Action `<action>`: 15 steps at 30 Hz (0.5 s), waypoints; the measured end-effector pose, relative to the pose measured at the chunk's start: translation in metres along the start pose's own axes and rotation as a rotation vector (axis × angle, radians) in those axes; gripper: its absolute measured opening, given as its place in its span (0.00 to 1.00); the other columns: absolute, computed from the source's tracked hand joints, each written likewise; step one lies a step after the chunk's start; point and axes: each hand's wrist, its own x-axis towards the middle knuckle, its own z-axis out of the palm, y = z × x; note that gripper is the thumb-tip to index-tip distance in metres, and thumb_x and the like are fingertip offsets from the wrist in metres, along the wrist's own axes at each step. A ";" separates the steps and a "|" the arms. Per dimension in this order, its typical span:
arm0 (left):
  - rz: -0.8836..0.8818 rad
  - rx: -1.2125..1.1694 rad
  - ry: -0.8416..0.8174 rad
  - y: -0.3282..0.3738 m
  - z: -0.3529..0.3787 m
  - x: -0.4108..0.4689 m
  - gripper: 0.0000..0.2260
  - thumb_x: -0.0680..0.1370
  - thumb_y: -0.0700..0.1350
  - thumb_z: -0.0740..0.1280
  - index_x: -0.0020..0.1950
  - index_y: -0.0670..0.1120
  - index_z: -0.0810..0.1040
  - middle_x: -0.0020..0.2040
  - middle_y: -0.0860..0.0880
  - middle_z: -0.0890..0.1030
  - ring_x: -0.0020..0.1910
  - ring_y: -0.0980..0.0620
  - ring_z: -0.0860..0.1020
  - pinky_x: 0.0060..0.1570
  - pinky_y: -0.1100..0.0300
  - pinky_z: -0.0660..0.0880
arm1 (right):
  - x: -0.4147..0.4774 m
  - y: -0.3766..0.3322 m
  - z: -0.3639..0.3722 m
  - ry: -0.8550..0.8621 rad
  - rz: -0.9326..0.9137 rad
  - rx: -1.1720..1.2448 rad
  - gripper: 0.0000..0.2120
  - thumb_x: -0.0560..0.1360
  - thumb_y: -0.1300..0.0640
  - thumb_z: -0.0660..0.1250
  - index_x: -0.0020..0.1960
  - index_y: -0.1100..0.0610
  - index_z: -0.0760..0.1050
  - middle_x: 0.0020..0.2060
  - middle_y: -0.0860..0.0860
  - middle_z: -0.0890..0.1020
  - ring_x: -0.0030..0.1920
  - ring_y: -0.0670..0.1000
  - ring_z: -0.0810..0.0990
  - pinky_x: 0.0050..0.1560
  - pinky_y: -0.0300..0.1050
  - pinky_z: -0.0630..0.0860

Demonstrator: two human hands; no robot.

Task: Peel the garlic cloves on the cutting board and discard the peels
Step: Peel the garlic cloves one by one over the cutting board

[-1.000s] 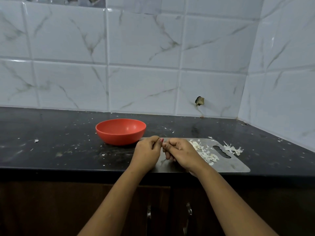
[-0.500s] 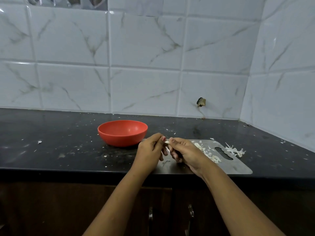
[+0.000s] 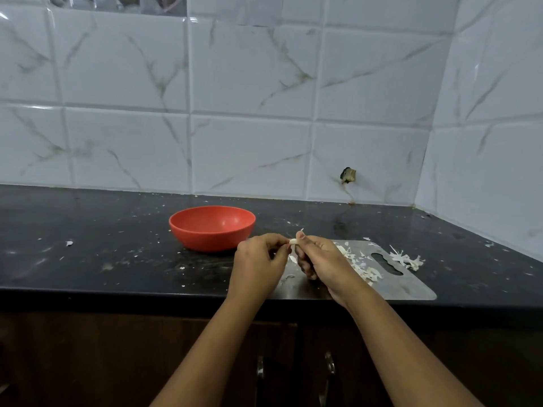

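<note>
While the garlic clove (image 3: 293,241) is pinched at its ends by the left hand (image 3: 258,261) and right hand (image 3: 321,259) — it is judged light, firm, probably slippery.

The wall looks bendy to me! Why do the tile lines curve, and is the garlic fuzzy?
Head view: the wide lens bows the tile lines near the edges; the clove, pinched by the left hand and right hand, looks small and soft.
</note>
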 end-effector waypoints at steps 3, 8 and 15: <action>0.032 0.102 0.028 0.000 0.003 -0.002 0.04 0.74 0.42 0.70 0.43 0.46 0.85 0.36 0.53 0.84 0.35 0.56 0.80 0.41 0.56 0.78 | -0.001 0.000 0.002 0.035 -0.019 -0.033 0.21 0.82 0.48 0.57 0.33 0.55 0.66 0.24 0.48 0.67 0.25 0.44 0.64 0.26 0.33 0.62; 0.023 0.166 0.026 0.003 0.003 -0.002 0.05 0.74 0.43 0.68 0.40 0.46 0.84 0.33 0.53 0.81 0.32 0.56 0.78 0.38 0.58 0.75 | -0.002 0.000 0.004 0.048 -0.059 -0.098 0.21 0.82 0.49 0.58 0.32 0.55 0.68 0.23 0.47 0.69 0.25 0.43 0.66 0.27 0.34 0.65; 0.042 0.139 -0.023 0.000 0.002 0.000 0.06 0.72 0.41 0.69 0.35 0.46 0.81 0.30 0.52 0.80 0.31 0.55 0.76 0.34 0.64 0.70 | -0.001 0.002 0.005 0.080 -0.078 -0.135 0.21 0.82 0.48 0.58 0.32 0.55 0.69 0.23 0.48 0.71 0.26 0.45 0.68 0.29 0.36 0.66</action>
